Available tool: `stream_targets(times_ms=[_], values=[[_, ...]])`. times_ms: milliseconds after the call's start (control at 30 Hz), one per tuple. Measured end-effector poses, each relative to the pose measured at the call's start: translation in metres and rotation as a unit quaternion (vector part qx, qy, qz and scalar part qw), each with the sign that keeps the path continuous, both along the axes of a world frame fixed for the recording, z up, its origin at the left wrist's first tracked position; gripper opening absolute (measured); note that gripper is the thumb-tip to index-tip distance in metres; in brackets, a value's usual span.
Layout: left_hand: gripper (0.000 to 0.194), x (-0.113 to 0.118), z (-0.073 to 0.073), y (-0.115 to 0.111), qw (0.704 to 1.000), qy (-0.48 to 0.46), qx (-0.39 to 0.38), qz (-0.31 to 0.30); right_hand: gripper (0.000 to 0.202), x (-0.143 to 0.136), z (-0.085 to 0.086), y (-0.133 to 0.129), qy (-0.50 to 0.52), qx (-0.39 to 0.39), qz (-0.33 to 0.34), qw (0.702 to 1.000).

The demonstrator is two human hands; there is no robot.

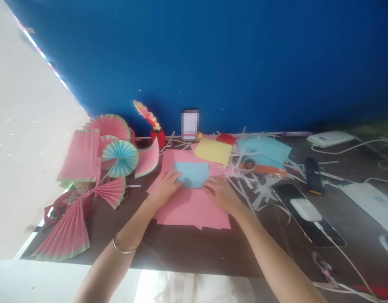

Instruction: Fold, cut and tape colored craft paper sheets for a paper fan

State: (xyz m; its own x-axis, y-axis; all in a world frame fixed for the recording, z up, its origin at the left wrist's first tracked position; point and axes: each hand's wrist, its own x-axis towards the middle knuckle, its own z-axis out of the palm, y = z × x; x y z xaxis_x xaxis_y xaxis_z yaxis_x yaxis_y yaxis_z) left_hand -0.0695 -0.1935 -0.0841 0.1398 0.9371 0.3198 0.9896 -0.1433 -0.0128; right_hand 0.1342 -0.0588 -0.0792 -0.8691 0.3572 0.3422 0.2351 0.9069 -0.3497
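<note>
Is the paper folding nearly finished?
Pleated and looking done: the pink fans and round blue fan. Being worked: the light blue sheet, left hand and right hand at its edges. Probably left: the yellow sheet and pink sheets, which look unpleated.

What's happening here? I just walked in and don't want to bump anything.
A person has their left hand and right hand on a blue sheet, which lies over pink paper on a dark table. Folded fans are piled to the left, and white paper strips and a phone lie to the right.
</note>
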Motion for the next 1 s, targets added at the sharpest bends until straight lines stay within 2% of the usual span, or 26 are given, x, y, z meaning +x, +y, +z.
stream_targets(times_ms=[367,500,733,1000], values=[[0.013,0.003,0.007,0.0,0.999,-0.007,-0.042,-0.002,0.025,-0.011,0.001,-0.008,-0.058,0.015,-0.024,0.998],[0.016,-0.001,0.004,0.0,0.998,-0.014,-0.053,0.01,0.024,-0.012,0.001,-0.006,-0.072,0.02,-0.045,0.996],[0.016,-0.008,-0.007,0.007,0.997,-0.002,-0.046,0.055,0.023,-0.014,-0.008,0.001,-0.049,-0.046,-0.088,0.994],[0.032,-0.013,-0.004,0.017,0.993,-0.02,-0.017,0.114,0.025,-0.016,-0.015,0.004,-0.014,-0.106,-0.122,0.987]])
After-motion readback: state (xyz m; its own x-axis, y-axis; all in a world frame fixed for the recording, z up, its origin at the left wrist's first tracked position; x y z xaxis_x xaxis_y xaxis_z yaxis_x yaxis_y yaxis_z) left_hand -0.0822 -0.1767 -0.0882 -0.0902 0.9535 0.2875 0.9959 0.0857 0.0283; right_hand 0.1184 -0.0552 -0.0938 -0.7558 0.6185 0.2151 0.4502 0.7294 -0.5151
